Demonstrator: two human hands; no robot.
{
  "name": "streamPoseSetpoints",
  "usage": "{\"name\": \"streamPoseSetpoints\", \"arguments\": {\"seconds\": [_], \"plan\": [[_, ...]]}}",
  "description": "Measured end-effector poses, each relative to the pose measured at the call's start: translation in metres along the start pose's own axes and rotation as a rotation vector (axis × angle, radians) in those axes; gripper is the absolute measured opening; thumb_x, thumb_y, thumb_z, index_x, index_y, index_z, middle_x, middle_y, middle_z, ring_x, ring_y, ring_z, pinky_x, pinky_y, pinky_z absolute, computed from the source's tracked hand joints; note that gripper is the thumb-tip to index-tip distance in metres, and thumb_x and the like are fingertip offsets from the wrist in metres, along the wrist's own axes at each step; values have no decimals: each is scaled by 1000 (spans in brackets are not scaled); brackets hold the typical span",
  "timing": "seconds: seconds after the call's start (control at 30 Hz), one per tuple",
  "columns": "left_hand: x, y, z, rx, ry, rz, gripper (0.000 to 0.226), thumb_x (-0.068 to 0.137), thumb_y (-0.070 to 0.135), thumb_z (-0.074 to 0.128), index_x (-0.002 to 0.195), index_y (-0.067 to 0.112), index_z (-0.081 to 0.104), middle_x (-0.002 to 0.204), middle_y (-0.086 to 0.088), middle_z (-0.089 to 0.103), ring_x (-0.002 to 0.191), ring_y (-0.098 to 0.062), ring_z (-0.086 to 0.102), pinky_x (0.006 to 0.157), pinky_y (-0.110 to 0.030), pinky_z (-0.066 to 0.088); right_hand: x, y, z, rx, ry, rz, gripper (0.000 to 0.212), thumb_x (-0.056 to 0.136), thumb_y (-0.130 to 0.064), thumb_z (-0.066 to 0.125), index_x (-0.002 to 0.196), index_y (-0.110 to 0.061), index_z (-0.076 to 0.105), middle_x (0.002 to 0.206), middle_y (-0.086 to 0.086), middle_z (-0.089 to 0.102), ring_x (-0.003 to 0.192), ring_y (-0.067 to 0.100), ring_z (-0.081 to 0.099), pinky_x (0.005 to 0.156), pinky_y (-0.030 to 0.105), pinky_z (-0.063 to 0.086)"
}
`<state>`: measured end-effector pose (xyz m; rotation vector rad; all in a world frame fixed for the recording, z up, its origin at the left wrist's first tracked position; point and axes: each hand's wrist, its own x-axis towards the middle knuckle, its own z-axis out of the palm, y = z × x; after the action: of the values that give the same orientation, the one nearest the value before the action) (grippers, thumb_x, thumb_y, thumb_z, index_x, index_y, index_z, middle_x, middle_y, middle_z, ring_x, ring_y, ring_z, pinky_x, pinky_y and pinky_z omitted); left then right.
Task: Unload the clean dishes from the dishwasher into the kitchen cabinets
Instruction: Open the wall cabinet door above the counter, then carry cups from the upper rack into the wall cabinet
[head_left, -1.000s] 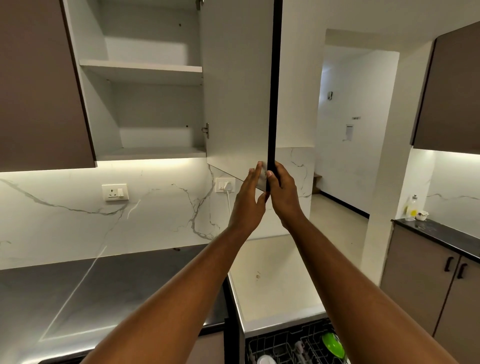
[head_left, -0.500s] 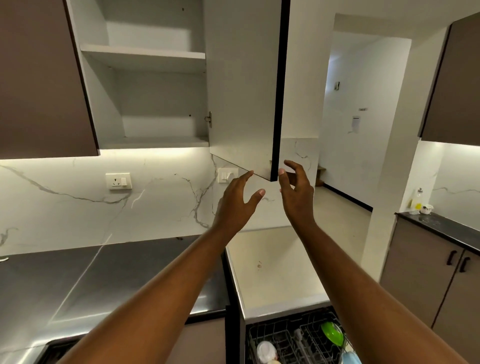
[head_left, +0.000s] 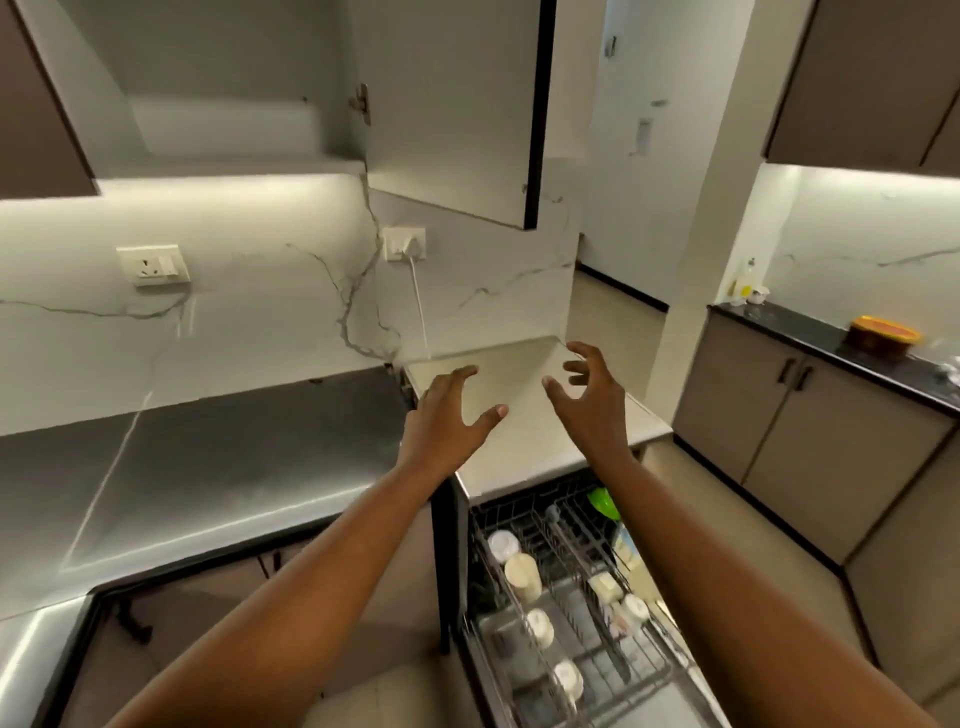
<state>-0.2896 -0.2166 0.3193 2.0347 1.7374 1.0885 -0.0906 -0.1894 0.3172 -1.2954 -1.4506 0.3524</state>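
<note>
- Fingers (head_left: 582, 358) of both my hands are spreading loose and curling slightly, grasping nothing.
- From the head view, my left hand (head_left: 447, 421) and my right hand (head_left: 592, 405) are hovering side by side over the pale countertop (head_left: 519, 441), apart from each other and touching no object.
- Below them the dishwasher rack (head_left: 566, 613) is standing pulled out, holding pale cups (head_left: 522, 569) along its left side, a green dish (head_left: 604, 503) at its far right corner, and other light pieces too blurred for me to name.
- Above, the cabinet door (head_left: 452, 109) is hanging open, and the cabinet shelf (head_left: 228, 166) beside it is showing bare.
- A dark steel counter (head_left: 208, 467) is lying to my left.
</note>
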Motion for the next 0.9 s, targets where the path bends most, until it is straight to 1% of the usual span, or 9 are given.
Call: {"name": "streamPoseSetpoints", "arguments": {"seconds": [0.1, 0.23, 0.33, 0.47, 0.53, 0.63, 0.7, 0.8, 0.9], "plan": [[-31, -22, 20, 46, -108, -4, 68, 83, 66, 57, 141, 37, 37, 145, 5, 45, 133, -18, 44, 104, -49, 41, -44, 20, 2, -76, -34, 75, 51, 86, -28, 73, 132, -25, 52, 112, 1, 66, 100, 15, 62, 82, 28, 48], [-76, -49, 44, 26, -239, -34, 66, 84, 64, 58, 140, 36, 37, 144, 5, 45, 132, -18, 45, 105, -49, 42, -100, 43, -2, -158, -62, 154, 53, 85, -31, 75, 133, -27, 52, 114, -2, 65, 102, 15, 62, 80, 28, 49], [-105, -63, 60, 28, -319, -39, 65, 84, 63, 58, 139, 35, 38, 140, 4, 48, 126, -19, 50, 101, -48, 45, -136, 57, -11, -234, -79, 202, 55, 85, -33, 75, 134, -27, 52, 117, -2, 64, 105, 16, 61, 82, 30, 50], [-129, -69, 71, 25, -371, -55, 63, 86, 59, 58, 140, 32, 39, 131, 2, 52, 114, -18, 56, 95, -44, 49, -169, 70, -25, -310, -106, 234, 57, 85, -35, 75, 135, -26, 51, 120, -2, 64, 104, 12, 60, 76, 25, 45], [-138, -70, 77, 12, -384, -61, 61, 88, 56, 59, 140, 30, 40, 131, 2, 52, 116, -18, 55, 95, -41, 49, -182, 76, -33, -341, -116, 252, 57, 84, -37, 75, 135, -28, 52, 121, -3, 64, 103, 11, 60, 75, 26, 46], [-147, -72, 89, 6, -400, -82, 60, 89, 51, 61, 140, 29, 41, 132, 1, 52, 122, -19, 53, 97, -43, 48, -197, 89, -44, -372, -135, 283, 57, 84, -37, 74, 136, -28, 51, 122, -3, 65, 101, 10, 60, 75, 25, 45], [-152, -73, 101, 25, -432, -104, 60, 89, 52, 60, 140, 28, 40, 131, 0, 52, 121, -20, 53, 97, -43, 48, -203, 100, -52, -390, -151, 294, 57, 84, -37, 74, 136, -27, 52, 120, -1, 66, 99, 11, 61, 75, 26, 46], [-158, -70, 122, 32, -473, -126, 61, 89, 53, 59, 140, 27, 41, 131, 0, 52, 121, -20, 53, 97, -43, 48, -209, 121, -64, -394, -177, 321, 55, 83, -35, 75, 133, -25, 54, 116, 2, 67, 100, 17, 63, 79, 32, 52], [-157, -62, 149, 39, -499, -145, 61, 89, 52, 60, 141, 27, 40, 136, 0, 50, 122, -19, 53, 99, -40, 47, -207, 143, -77, -401, -207, 343, 55, 83, -34, 76, 133, -24, 55, 116, 1, 67, 101, 16, 62, 81, 33, 52]]}}
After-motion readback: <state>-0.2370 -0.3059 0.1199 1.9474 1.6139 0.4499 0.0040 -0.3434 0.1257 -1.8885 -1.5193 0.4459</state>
